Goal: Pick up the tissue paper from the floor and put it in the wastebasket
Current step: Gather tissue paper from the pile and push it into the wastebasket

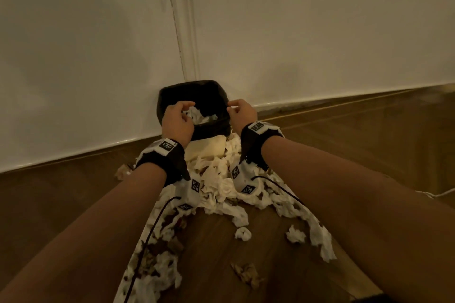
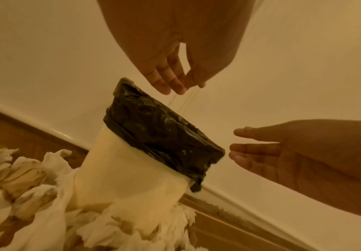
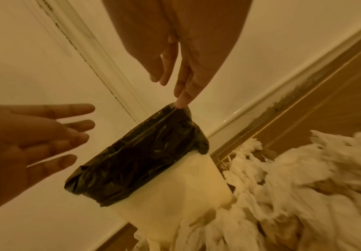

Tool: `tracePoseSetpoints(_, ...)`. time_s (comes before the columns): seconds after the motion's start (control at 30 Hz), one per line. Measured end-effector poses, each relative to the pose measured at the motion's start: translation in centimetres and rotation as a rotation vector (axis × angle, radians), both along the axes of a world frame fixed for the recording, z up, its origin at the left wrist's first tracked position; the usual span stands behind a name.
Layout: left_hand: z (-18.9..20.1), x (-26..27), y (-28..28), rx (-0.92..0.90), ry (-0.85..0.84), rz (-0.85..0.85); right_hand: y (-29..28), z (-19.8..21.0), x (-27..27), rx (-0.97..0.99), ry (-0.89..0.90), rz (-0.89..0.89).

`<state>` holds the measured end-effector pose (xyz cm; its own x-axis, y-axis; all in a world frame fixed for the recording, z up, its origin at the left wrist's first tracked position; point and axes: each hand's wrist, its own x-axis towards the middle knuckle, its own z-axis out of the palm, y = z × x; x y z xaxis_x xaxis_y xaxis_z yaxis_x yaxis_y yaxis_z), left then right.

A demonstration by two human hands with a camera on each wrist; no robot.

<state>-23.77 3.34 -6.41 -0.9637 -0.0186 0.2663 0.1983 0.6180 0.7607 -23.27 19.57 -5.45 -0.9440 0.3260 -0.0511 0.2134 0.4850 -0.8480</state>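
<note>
The tissue paper (image 1: 216, 187) sprawls over the floor (image 1: 357, 155) from the foot of the black-lined wastebasket (image 1: 194, 96) toward the viewer, likely featherlight, soft and tear-prone, best gathered by the bunched handful, while left hand (image 1: 177, 120) and right hand (image 1: 242, 113) hover at the rim, fingers loosely spread, holding nothing.

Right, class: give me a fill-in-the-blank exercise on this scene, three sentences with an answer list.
1. The wastebasket is lined with a bag coloured ____.
2. Both the left hand and the right hand hold ____.
3. Most of the tissue paper lies on the ____.

Missing words: black; nothing; floor
</note>
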Motion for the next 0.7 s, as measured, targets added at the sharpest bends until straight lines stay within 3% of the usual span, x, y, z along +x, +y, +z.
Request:
tracePoseSetpoints(0.3,-3.2,5.4,3.9,-0.107,-0.015,-0.294,3.5,-4.8,7.9,0.056,-0.14,-0.017)
tracePoseSetpoints(0.47,-7.3,8.6,5.6,-0.168,-0.198,-0.424,4.5,-8.8,12.4,0.076,-0.246,-0.034)
tracePoseSetpoints(0.57,-10.6,10.6,6.3,-0.354,-0.344,-0.513,4.4,-11.1,15.2,0.11,-0.343,0.007)
tracePoseSetpoints(0.7,-13.7,12.9,6.4,-0.824,-0.443,-0.699,3.3,-13.5,18.5,0.211,-0.493,0.168)
